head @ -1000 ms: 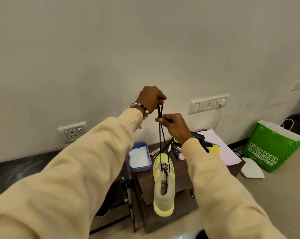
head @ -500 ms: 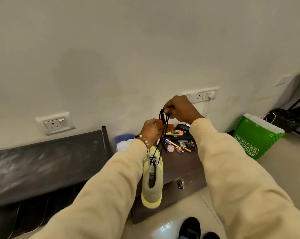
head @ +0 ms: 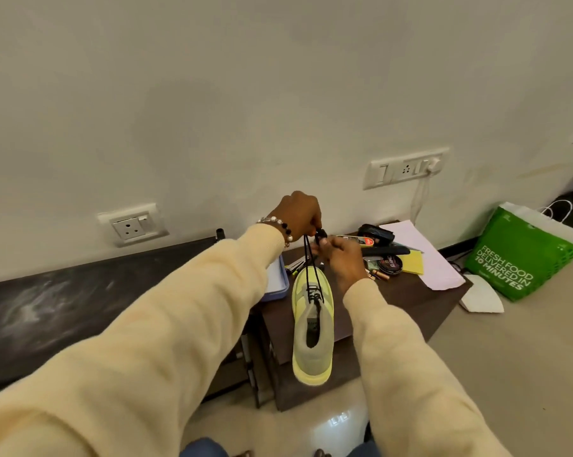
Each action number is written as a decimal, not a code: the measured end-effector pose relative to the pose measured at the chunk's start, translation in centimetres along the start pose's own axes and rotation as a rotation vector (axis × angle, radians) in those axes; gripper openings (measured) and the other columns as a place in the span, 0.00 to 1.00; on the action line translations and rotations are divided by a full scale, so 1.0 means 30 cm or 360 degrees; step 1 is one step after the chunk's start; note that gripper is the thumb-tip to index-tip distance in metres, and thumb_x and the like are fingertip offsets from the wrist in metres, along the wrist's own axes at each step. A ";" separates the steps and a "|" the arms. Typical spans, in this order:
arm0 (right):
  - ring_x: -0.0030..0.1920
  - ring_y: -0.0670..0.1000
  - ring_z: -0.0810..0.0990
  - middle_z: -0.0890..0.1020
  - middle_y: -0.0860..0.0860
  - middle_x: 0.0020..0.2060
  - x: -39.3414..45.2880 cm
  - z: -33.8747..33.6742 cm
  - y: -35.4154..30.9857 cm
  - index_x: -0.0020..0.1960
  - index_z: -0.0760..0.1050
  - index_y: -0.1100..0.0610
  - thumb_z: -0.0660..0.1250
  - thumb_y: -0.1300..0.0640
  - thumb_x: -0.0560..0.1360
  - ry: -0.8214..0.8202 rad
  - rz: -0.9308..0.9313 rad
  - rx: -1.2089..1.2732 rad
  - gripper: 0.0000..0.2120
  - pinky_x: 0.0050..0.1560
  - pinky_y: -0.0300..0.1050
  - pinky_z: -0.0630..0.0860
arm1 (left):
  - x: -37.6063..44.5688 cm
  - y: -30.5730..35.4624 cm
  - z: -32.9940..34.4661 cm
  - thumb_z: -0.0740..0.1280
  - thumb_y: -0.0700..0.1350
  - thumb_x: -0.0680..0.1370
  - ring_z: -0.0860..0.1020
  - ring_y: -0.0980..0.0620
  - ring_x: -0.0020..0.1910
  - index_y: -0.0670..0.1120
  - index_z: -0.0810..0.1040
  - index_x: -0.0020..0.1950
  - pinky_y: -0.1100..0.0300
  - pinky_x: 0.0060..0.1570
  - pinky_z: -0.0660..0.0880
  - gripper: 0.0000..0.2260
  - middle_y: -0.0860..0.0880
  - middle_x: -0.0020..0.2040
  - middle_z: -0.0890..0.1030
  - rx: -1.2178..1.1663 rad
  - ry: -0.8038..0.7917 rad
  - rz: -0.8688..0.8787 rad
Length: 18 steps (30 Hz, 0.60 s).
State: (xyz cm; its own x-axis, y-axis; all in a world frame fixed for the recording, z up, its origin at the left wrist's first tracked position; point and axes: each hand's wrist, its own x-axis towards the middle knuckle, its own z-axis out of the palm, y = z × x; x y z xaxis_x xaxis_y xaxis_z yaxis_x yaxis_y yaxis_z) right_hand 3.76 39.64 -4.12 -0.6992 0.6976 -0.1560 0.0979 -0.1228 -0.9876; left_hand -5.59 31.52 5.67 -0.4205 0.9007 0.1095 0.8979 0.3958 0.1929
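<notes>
A: What are the hands doing?
B: The left hand [head: 300,214] and right hand [head: 343,258], close together, both pinch thin black shoelaces [head: 311,268].
A: And the shoe?
B: The pale yellow-green fabric sneaker [head: 313,331] hangs beneath them, toe up, over the near edge of a dark brown wooden table [head: 410,301].

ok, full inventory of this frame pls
shoe: 1, yellow-green, hanging by laces before table
laces: 2 strands, black, shoe up to hands
table: 1, dark brown, against wall
tray: 1, blue, table's left end
paper: 1, pink, table's right end
pad: 1, yellow, beside paper
polish tin: 1, black, mid-table
bag: 1, green, floor right
sockets: 2, white, wall
slab: 1, black, left
left hand: 1, cream sleeve, pinches laces' top
right hand: 1, cream sleeve, pinches laces below it
</notes>
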 end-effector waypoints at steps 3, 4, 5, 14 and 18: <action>0.50 0.52 0.83 0.84 0.56 0.47 -0.013 0.053 0.023 0.49 0.78 0.58 0.61 0.60 0.80 -0.0108 0.0082 0.0105 0.08 0.53 0.47 0.75 | 0.004 -0.021 -0.007 0.70 0.36 0.75 0.82 0.49 0.46 0.43 0.84 0.54 0.61 0.49 0.74 0.09 0.46 0.47 0.85 0.0158 -0.0058 0.0045; 0.47 0.51 0.83 0.84 0.56 0.45 -0.018 0.057 0.019 0.47 0.78 0.58 0.60 0.60 0.80 -0.0149 0.0095 0.0120 0.08 0.50 0.45 0.75 | 0.000 -0.028 -0.009 0.69 0.37 0.76 0.82 0.50 0.46 0.43 0.83 0.54 0.61 0.49 0.74 0.09 0.46 0.47 0.85 0.0176 -0.0063 0.0045; 0.44 0.51 0.83 0.84 0.55 0.42 -0.017 0.055 0.019 0.46 0.77 0.57 0.60 0.61 0.80 -0.0167 0.0094 0.0130 0.08 0.50 0.45 0.75 | -0.003 -0.041 -0.006 0.69 0.37 0.76 0.82 0.50 0.47 0.43 0.83 0.55 0.61 0.49 0.73 0.09 0.46 0.48 0.85 0.0181 -0.0054 0.0042; 0.36 0.49 0.78 0.82 0.55 0.35 0.047 -0.018 -0.063 0.43 0.81 0.60 0.67 0.62 0.76 -0.0299 -0.0293 -0.0820 0.05 0.44 0.44 0.74 | -0.114 -0.109 0.290 0.70 0.31 0.73 0.81 0.45 0.36 0.38 0.81 0.44 0.53 0.42 0.81 0.04 0.40 0.40 0.82 -0.1382 0.0518 -0.0804; 0.40 0.51 0.79 0.82 0.56 0.40 0.070 -0.024 -0.107 0.48 0.81 0.62 0.66 0.61 0.76 -0.0444 -0.0376 -0.1568 0.06 0.42 0.41 0.70 | -0.120 -0.044 0.483 0.66 0.31 0.77 0.81 0.41 0.44 0.43 0.76 0.43 0.49 0.48 0.79 0.08 0.41 0.43 0.81 -0.2218 0.0561 -0.1121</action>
State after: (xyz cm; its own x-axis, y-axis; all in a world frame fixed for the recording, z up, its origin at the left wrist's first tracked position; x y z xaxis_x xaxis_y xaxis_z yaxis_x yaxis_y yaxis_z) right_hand 2.51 42.01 -1.29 -0.9017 0.4263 -0.0715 0.3830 0.7112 -0.5895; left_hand -3.38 30.35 -9.11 -0.8652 0.4550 -0.2107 -0.2104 0.0520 0.9762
